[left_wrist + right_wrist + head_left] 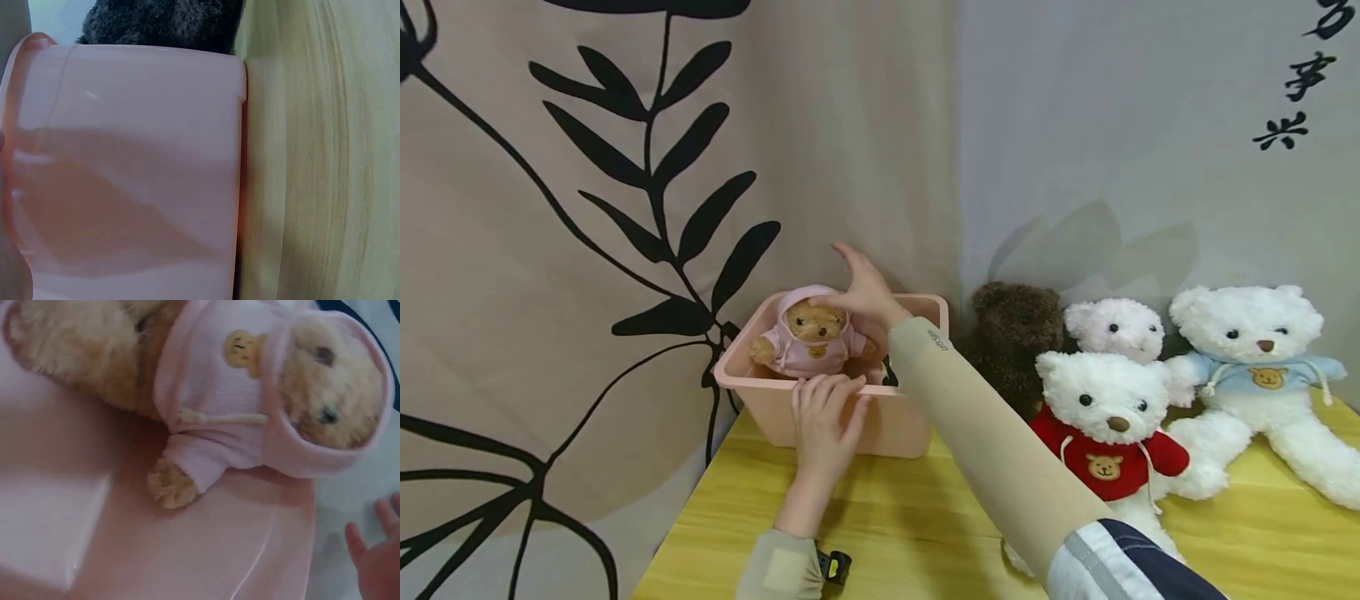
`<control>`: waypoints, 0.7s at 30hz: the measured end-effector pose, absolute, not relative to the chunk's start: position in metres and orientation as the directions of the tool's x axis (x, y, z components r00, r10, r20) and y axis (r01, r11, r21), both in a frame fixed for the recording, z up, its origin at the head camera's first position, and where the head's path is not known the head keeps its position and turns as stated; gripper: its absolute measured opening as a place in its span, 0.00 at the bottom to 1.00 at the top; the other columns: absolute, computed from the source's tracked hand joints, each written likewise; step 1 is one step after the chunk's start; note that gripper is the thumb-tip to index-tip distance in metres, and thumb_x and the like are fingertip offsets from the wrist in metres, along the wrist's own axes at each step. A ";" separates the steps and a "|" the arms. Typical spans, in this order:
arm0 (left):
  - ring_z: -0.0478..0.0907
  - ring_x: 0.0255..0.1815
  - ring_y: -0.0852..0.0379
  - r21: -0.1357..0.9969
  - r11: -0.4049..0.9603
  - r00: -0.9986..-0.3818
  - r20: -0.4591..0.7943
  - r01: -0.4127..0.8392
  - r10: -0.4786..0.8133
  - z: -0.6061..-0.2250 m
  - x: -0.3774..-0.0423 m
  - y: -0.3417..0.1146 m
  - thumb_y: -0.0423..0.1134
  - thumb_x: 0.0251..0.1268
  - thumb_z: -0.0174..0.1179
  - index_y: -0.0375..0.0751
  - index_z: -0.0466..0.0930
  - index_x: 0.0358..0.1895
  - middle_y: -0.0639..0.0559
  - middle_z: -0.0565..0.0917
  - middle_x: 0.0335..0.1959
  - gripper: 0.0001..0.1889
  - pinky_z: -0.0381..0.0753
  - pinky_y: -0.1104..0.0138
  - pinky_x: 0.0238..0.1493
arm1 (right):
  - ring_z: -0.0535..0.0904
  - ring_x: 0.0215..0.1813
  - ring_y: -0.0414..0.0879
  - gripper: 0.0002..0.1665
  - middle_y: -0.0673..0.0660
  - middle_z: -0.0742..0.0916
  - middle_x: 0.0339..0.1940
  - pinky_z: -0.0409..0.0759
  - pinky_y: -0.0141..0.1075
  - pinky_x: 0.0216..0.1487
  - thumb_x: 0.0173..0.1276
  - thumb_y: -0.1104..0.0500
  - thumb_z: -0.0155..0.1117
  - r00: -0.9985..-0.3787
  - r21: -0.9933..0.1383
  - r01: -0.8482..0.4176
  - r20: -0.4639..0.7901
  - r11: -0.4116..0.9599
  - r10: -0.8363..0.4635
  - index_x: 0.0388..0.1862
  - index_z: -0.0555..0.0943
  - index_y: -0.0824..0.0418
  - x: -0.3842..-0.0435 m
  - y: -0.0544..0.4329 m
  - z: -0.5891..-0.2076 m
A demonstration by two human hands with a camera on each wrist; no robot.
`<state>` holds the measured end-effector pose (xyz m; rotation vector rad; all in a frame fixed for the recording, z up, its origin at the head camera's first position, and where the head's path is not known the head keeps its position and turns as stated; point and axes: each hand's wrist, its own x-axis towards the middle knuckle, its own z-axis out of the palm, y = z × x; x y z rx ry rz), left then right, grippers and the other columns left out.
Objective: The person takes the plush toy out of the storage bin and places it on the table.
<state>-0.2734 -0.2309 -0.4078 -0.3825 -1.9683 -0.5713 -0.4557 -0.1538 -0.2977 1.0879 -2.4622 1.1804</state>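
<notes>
A pink plastic bin (895, 427) stands on the table, with a tan teddy bear (816, 325) in a pink hooded top sitting upright inside it. My left hand (824, 425) holds the bin's near rim, fingers over the edge and thumb along the outer wall. Above the bin, beside the bear's head, my right hand (871, 292) has its fingers spread and holds nothing. In the right wrist view the same bear (212, 387) leans against the bin wall, its legs down in the bin, and fingertips of the right hand (381, 562) show apart from it.
Right of the bin sit a dark brown bear (1015, 333), a pale pink bear (1116, 329), a white bear in a red top (1101, 400) and a white bear in a blue top (1247, 333). The wooden table (910, 508) meets a printed curtain (865, 125) behind.
</notes>
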 end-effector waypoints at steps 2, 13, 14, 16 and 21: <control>0.73 0.49 0.46 0.219 0.836 -0.434 0.901 0.502 0.025 -0.409 -0.274 -0.231 0.49 0.67 0.58 0.46 0.82 0.45 0.50 0.81 0.42 0.12 0.57 0.41 0.60 | 0.57 0.74 0.48 0.63 0.53 0.61 0.76 0.61 0.47 0.69 0.49 0.42 0.78 -0.711 -0.615 -0.680 0.420 0.399 -0.564 0.78 0.52 0.46 -0.452 -0.157 -0.300; 0.72 0.51 0.45 0.229 0.836 -0.453 0.891 0.499 0.026 -0.409 -0.276 -0.232 0.51 0.69 0.56 0.47 0.82 0.46 0.50 0.81 0.43 0.14 0.53 0.43 0.64 | 0.54 0.75 0.52 0.63 0.53 0.59 0.77 0.54 0.61 0.68 0.46 0.40 0.79 -0.568 -0.251 -0.821 0.264 0.513 -0.779 0.78 0.54 0.39 -0.446 -0.171 -0.308; 0.72 0.51 0.46 0.231 0.835 -0.457 0.889 0.499 0.027 -0.409 -0.276 -0.232 0.51 0.69 0.56 0.47 0.82 0.46 0.50 0.81 0.43 0.14 0.53 0.43 0.64 | 0.55 0.75 0.52 0.64 0.53 0.59 0.77 0.55 0.61 0.68 0.46 0.40 0.79 -0.571 -0.243 -0.819 0.262 0.520 -0.778 0.78 0.53 0.39 -0.446 -0.170 -0.309; 0.72 0.50 0.45 0.228 0.835 -0.453 0.891 0.500 0.029 -0.409 -0.276 -0.232 0.50 0.69 0.56 0.47 0.82 0.46 0.50 0.81 0.43 0.14 0.54 0.42 0.63 | 0.56 0.75 0.51 0.66 0.52 0.59 0.77 0.56 0.61 0.68 0.46 0.40 0.79 -0.578 -0.237 -0.815 0.259 0.529 -0.774 0.78 0.49 0.38 -0.447 -0.170 -0.311; 0.73 0.48 0.44 0.207 0.836 -0.420 0.907 0.509 0.031 -0.410 -0.276 -0.232 0.51 0.69 0.56 0.45 0.83 0.44 0.49 0.81 0.42 0.14 0.56 0.41 0.62 | 0.57 0.74 0.52 0.72 0.51 0.58 0.77 0.60 0.56 0.68 0.46 0.41 0.80 -0.583 -0.243 -0.811 0.257 0.533 -0.770 0.79 0.40 0.37 -0.449 -0.170 -0.315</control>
